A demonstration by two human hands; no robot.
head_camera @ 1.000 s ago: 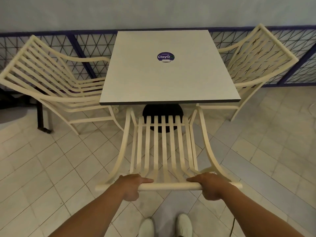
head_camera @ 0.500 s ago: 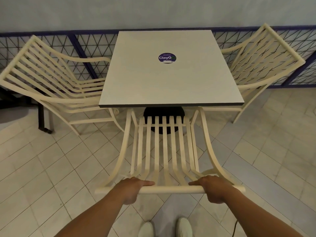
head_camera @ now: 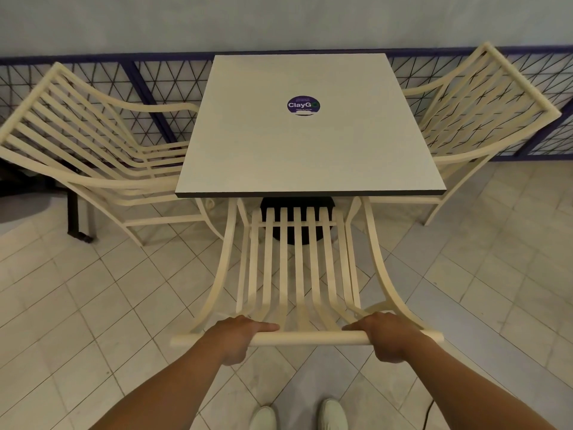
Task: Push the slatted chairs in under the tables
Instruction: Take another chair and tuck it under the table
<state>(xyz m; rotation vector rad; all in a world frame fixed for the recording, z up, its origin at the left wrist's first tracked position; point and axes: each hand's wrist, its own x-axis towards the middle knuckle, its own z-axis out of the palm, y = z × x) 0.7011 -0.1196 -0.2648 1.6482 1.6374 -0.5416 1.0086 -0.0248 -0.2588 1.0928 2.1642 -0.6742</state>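
Observation:
A cream slatted chair stands in front of me, its back toward me and its seat reaching under the near edge of a square grey table. My left hand grips the left part of the chair's top rail. My right hand grips the right part of the same rail. Two more cream slatted chairs flank the table: the left chair and the right chair, each with its seat partly under the tabletop.
A round purple sticker sits on the tabletop. The table's black pedestal base shows through the slats. A purple-framed mesh fence runs along the wall behind. A dark post stands at left on the tiled floor.
The chair has slid a little forward toward the table, with both hands still holding its top rail. The view has edged closer to the table.

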